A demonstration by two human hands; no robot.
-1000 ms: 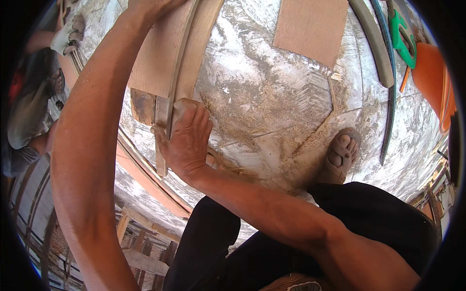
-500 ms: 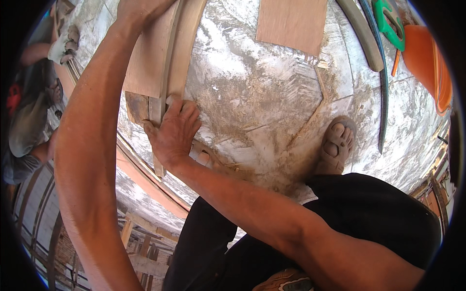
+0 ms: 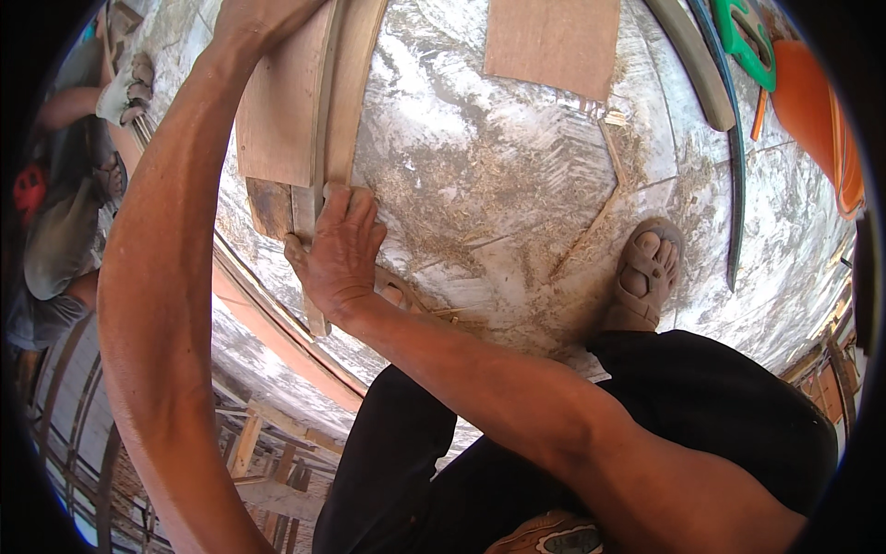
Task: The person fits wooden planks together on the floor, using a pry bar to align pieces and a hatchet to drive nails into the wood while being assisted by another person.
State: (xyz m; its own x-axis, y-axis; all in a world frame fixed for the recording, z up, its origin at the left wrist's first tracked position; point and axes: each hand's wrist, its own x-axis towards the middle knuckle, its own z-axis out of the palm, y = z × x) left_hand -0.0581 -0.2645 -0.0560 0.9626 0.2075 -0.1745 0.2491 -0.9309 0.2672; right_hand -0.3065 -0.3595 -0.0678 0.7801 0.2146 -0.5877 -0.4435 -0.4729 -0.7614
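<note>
The right hand (image 3: 343, 245) clamps the near part of a narrow wooden strip (image 3: 326, 102), which runs ahead of it along a plywood panel (image 3: 275, 134). Farther ahead, the left hand (image 3: 277, 17) is cut off; I cannot tell its hold. The strip looks light, stiff, best gripped across its edges.

Right of your right hand (image 3: 337, 254), dusty floor (image 3: 452, 166) gives you a way through — bounded by a plywood piece (image 3: 551, 46), a curved bar (image 3: 694, 69) and your sandaled foot (image 3: 651, 277); leftward, your left forearm (image 3: 166, 277) blocks passage.
</note>
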